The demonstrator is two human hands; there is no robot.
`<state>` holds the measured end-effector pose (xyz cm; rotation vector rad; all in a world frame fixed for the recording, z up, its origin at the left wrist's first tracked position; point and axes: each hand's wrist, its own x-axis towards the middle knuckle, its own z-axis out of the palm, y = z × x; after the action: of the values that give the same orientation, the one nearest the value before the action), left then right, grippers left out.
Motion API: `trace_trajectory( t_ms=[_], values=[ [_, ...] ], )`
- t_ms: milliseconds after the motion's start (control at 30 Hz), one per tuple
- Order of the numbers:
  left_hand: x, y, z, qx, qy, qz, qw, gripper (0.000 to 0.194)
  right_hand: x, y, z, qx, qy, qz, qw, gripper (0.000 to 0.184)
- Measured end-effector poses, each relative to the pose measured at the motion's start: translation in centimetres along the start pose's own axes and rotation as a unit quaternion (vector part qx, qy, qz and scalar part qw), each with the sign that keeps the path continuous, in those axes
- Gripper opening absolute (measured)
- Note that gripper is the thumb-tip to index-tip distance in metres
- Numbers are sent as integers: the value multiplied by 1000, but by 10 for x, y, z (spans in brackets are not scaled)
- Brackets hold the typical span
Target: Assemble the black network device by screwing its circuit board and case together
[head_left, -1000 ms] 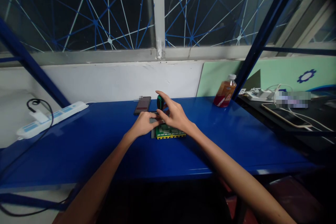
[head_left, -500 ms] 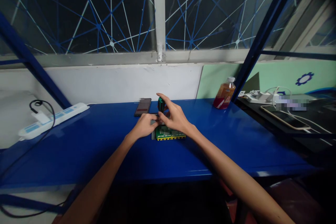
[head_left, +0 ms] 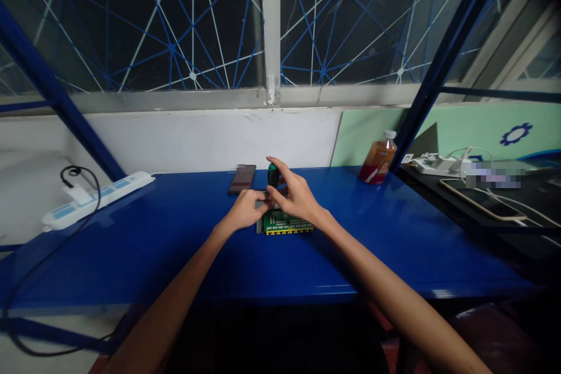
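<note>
My right hand (head_left: 298, 194) is closed around a screwdriver (head_left: 273, 175) with a green and black handle, held upright with the index finger raised near its top. Beneath the hands a green circuit board (head_left: 280, 223) lies on the table, with yellow connectors (head_left: 289, 232) along its near edge. My left hand (head_left: 246, 209) is at the board's far left part, its thumb and fingers drawn together close to the screwdriver's lower end. What those fingers grip is too small to make out. The screwdriver's tip is hidden behind the hands.
On the blue table (head_left: 175, 257), a dark phone (head_left: 242, 180) lies behind my left hand. A bottle of reddish drink (head_left: 378, 158) stands at the back right. A power strip (head_left: 99, 200) with a black cable is at the left; another phone (head_left: 482, 198) lies among cables at the right.
The whole view has shifted slightly, so everything appears a little further right. Both hands keep nearly the same pose over the board, with the screwdriver still upright.
</note>
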<state>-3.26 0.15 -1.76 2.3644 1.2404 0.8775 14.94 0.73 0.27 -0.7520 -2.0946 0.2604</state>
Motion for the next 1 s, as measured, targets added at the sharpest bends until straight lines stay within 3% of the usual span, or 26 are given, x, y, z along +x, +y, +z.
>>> trace_trajectory(
  t_ms=[167, 433, 1000],
  values=[
    [1, -4, 1, 14, 19, -11, 1000, 21, 0, 1, 0, 6, -1, 6, 1000, 64],
    [1, 0, -1, -13, -15, -9, 1000, 23, 0, 2, 0, 6, 1, 1, 1000, 65],
    [1, -2, 1, -12, -8, -26, 1000, 22, 0, -1, -1, 12, -7, -10, 1000, 62]
  ],
)
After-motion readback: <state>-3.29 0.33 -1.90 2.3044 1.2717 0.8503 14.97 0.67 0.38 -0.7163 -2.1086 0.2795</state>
